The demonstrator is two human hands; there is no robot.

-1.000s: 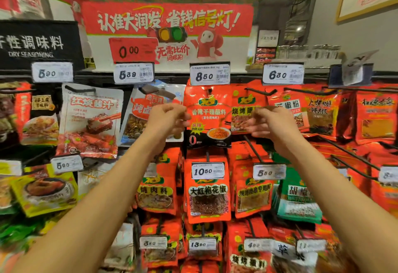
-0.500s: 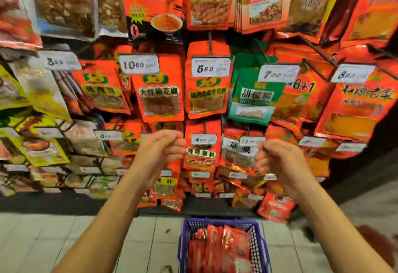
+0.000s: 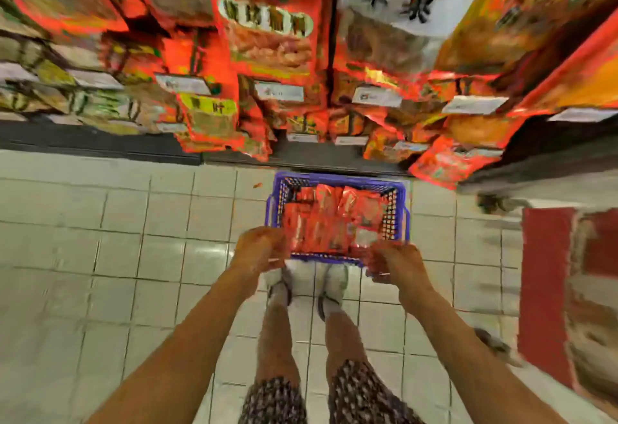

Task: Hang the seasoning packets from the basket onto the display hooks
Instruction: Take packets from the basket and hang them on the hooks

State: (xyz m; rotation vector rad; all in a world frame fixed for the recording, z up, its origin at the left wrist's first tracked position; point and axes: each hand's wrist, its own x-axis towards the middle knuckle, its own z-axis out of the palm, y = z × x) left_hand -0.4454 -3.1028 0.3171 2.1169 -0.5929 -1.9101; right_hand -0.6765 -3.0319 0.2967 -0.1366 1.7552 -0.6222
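Both hands are at the near rim of the blue plastic mesh basket (image 3: 337,183) on the floor – pickup step. Left hand (image 3: 259,248) and right hand (image 3: 393,261) are too blurred to tell grip. Red foil seasoning packets (image 3: 329,219) lie inside; next you need 1 pkt pinched by its top, hole clear.

Bare forearms, dark patterned shorts (image 3: 361,393), white shoes (image 3: 332,281)

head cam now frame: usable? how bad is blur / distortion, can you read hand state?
Head view: heavy motion blur and blocky smearing, worst on the hanging packets at top; wide-angle bend at the edges. Basket and floor tiles are recognisable. Left hand and right hand sit at the basket's near rim, but their grip is too smeared to tell.
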